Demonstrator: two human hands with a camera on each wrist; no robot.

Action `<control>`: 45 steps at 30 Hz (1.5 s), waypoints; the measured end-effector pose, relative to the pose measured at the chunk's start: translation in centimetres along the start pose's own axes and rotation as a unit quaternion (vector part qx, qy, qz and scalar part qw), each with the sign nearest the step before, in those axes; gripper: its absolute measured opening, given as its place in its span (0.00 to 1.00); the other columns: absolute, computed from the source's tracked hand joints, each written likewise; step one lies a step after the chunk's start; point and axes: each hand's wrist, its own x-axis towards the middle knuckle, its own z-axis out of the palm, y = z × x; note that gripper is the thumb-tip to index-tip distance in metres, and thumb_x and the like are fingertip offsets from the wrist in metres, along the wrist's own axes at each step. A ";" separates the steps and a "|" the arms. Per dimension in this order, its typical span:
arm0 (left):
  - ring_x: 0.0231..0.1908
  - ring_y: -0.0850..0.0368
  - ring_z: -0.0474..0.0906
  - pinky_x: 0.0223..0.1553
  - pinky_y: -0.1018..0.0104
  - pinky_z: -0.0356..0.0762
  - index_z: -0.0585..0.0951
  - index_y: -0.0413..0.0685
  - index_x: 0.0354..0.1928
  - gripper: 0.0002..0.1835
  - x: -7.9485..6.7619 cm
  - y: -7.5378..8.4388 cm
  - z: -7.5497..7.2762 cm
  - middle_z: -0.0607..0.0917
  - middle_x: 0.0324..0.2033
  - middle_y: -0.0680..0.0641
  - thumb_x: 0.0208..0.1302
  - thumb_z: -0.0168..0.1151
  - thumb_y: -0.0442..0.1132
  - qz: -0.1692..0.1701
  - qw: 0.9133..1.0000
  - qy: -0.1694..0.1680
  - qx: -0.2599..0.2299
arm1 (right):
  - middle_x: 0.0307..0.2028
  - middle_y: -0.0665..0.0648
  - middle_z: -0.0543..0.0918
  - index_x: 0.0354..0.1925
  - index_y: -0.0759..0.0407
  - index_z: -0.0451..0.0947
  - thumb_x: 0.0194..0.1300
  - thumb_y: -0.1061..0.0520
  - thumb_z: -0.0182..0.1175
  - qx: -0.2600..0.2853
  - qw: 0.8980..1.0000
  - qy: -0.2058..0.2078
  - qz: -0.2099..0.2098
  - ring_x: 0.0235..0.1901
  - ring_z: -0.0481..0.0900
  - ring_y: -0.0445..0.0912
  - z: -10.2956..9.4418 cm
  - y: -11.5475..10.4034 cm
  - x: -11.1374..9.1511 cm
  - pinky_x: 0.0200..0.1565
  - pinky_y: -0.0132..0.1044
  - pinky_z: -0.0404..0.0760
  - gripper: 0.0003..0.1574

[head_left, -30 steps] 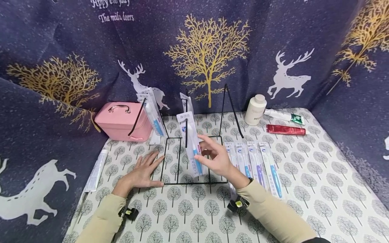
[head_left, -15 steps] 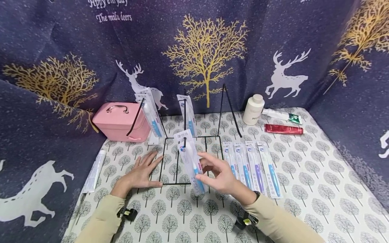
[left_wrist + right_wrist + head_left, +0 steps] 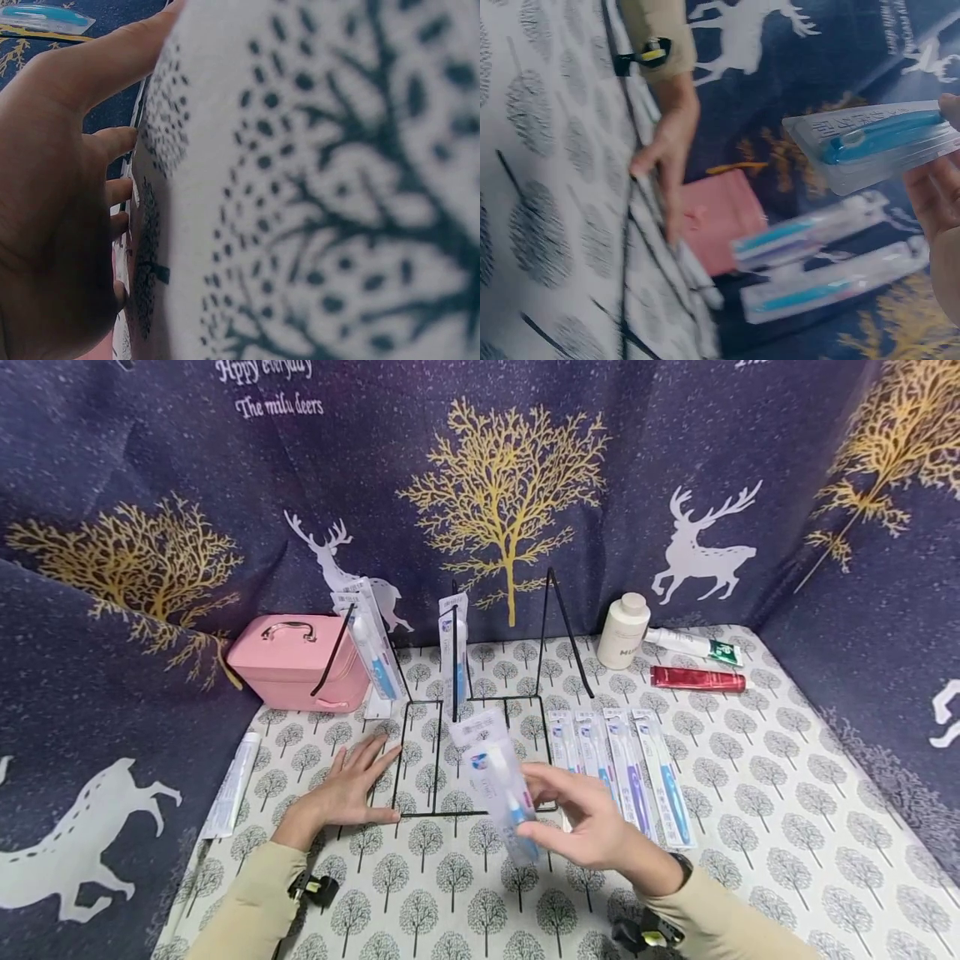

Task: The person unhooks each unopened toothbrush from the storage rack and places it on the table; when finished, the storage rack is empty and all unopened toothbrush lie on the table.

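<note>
My right hand [image 3: 581, 818] pinches a packaged toothbrush [image 3: 491, 785] with a blue handle by its right edge. The packet tilts over the front of a black wire rack [image 3: 442, 814], below the middle post. In the right wrist view, the blue handle [image 3: 885, 139] shows through the clear plastic. My left hand [image 3: 348, 789] lies on the cloth with fingers spread, thumb and fingertips at the rack's left side. Another toothbrush packet [image 3: 453, 647] hangs on the middle post. More toothbrush packets [image 3: 375, 652] hang on the left post; the right post [image 3: 573, 635] carries none.
Several toothbrush packets [image 3: 632, 768] lie in a row right of the rack. Behind are a pink case [image 3: 296, 660], a white bottle [image 3: 624, 631], a white-and-green tube [image 3: 690, 645] and a red tube [image 3: 697, 679]. A white tube [image 3: 234, 785] lies at the left edge.
My right hand has drawn the toothbrush packet away from the middle post, toward me and to the right. The packet hanging behind has swung slightly. The left hand has stayed in place.
</note>
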 end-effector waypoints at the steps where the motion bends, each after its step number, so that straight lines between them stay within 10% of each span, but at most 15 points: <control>1: 0.68 0.36 0.40 0.59 0.28 0.41 0.51 0.51 0.70 0.58 0.0 0.0 0.0 0.46 0.70 0.38 0.42 0.56 0.75 0.001 1.000 0.000 0.001 | 0.36 0.71 0.78 0.59 0.83 0.54 0.52 0.72 0.59 0.000 1.000 0.003 -0.003 0.33 0.80 0.51 -0.5 -0.5 0.1 0.34 0.34 0.83 0.39; 11: 0.68 0.36 0.41 0.59 0.27 0.40 0.51 0.51 0.70 0.58 -0.1 -0.4 0.4 0.47 0.70 0.37 0.41 0.57 0.74 0.000 1.000 0.001 -0.002 | 0.41 0.73 0.79 0.53 0.90 0.56 0.49 0.77 0.59 -0.006 0.993 0.106 -0.048 0.42 0.81 0.54 -6.3 -4.0 0.4 0.44 0.34 0.81 0.35; 21: 0.68 0.36 0.39 0.60 0.28 0.40 0.50 0.52 0.71 0.57 -0.2 0.0 0.0 0.46 0.70 0.39 0.42 0.56 0.75 -0.001 1.000 0.000 -0.010 | 0.38 0.65 0.81 0.57 0.85 0.56 0.43 0.87 0.53 -0.072 0.952 0.233 0.184 0.39 0.81 0.47 -12.7 -5.1 -5.8 0.44 0.31 0.80 0.40; 34: 0.68 0.36 0.40 0.60 0.28 0.40 0.50 0.51 0.71 0.58 0.0 0.0 0.2 0.46 0.70 0.38 0.42 0.56 0.75 0.005 1.000 0.000 0.001 | 0.33 0.40 0.80 0.63 0.62 0.64 0.55 0.72 0.59 -0.316 0.801 0.224 0.457 0.34 0.78 0.30 -17.9 -4.2 -12.9 0.38 0.17 0.76 0.36; 45: 0.68 0.36 0.41 0.59 0.27 0.40 0.51 0.50 0.70 0.57 0.0 0.0 0.0 0.47 0.70 0.37 0.42 0.58 0.73 0.010 1.000 0.005 0.000 | 0.34 0.47 0.75 0.63 0.57 0.64 0.60 0.57 0.60 -0.359 0.691 0.185 0.599 0.29 0.74 0.28 -19.0 -3.6 -16.8 0.31 0.17 0.74 0.33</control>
